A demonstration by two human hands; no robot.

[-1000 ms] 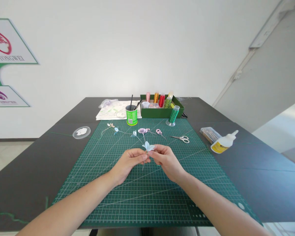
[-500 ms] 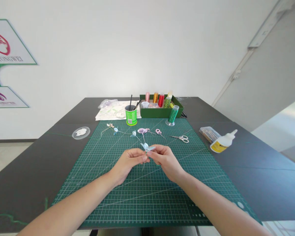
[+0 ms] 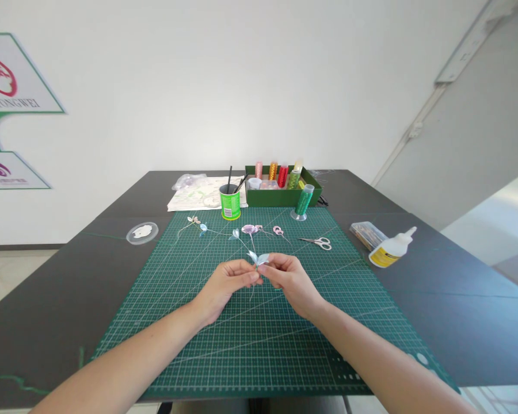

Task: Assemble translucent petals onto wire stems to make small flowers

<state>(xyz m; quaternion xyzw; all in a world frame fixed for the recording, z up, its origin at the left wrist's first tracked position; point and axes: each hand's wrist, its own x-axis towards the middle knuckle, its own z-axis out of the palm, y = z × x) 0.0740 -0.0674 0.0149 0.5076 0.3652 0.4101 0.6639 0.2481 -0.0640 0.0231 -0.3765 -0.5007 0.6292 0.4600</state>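
A pale blue artificial flower [image 3: 259,258] stands upright between my fingertips, above the green cutting mat [image 3: 224,351]. My left hand [image 3: 228,286] pinches its stem just under the petals. Thumb and fingers of my right hand [image 3: 291,282] close at the base of the same flower, beside the left fingertips. A thin stem or thread trails below; the exact grip is partly hidden by the fingers. Just beyond lie a purple flower piece [image 3: 249,229], light blue flower pieces [image 3: 235,234] and a small pink looped piece [image 3: 278,230], all on thin wires.
White-handled scissors [image 3: 322,243] lie on the mat's right. A green can [image 3: 230,206] with dark tools, a green thread spool [image 3: 304,201] and a green box [image 3: 276,199] of spools stand behind. A glue bottle [image 3: 391,250] lies right; a round lid [image 3: 132,237] left.
The blue flower has turned slightly between my fingers, so its petals point differently. Both hands stay in nearly the same place.
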